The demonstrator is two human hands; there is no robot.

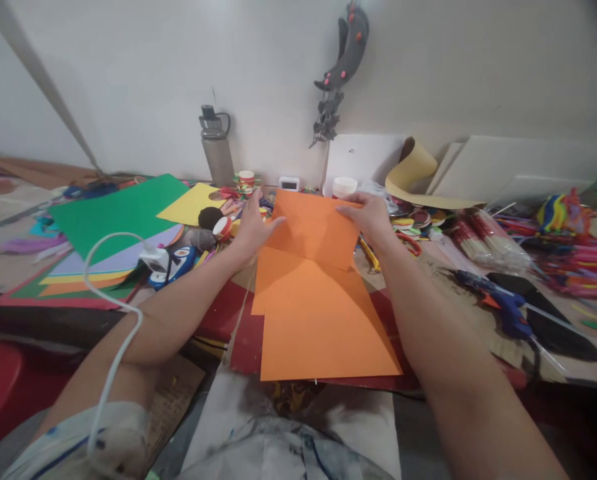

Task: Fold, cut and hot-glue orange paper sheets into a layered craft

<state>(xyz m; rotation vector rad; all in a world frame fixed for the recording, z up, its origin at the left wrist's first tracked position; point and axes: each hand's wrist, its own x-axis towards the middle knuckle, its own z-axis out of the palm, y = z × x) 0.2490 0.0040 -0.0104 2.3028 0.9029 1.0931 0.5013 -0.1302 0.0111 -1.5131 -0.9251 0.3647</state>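
My right hand (pixel 371 217) pinches the upper right corner of an orange sheet of paper (pixel 314 223), which is raised and tilted. At its left edge is my left hand (pixel 254 230), with fingers spread and the thumb reaching over the edge; whether the thumb presses on the paper I cannot tell. Below the raised sheet, more orange paper (pixel 323 327) lies flat, overlapping at the front edge of the table. Part of that lower paper is covered by the raised sheet.
Coloured sheets, a green one (pixel 123 207) on top, lie at left beside a white cable (pixel 135 320). Behind stands a bottle (pixel 217 153). At right are a blue glue gun (pixel 508 310), packaged sticks (pixel 488 243) and a curled yellow sheet (pixel 413 173).
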